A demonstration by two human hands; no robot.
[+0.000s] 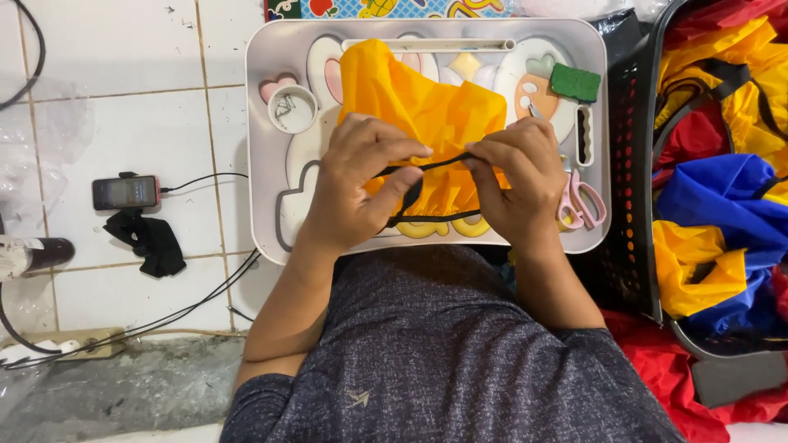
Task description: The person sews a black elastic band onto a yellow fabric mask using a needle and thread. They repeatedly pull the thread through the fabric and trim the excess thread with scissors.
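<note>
An orange cloth piece (410,98) lies bunched on a small white lap tray (267,139). A black cord (435,162) runs from the cloth between both hands. My left hand (361,184) pinches the cord at its left part, with the fingers curled over it. My right hand (517,176) grips the same cord at its right end, beside the cloth's edge. The cord loops down under the cloth near the tray's front rim. Part of the cloth is hidden beneath my hands.
Pink scissors (581,201), a green pad (574,82) and a small white cup (293,109) sit on the tray. A black basket (628,164) with red, blue and yellow cloth stands at the right. A phone (125,192) with a cable lies on the tiled floor at left.
</note>
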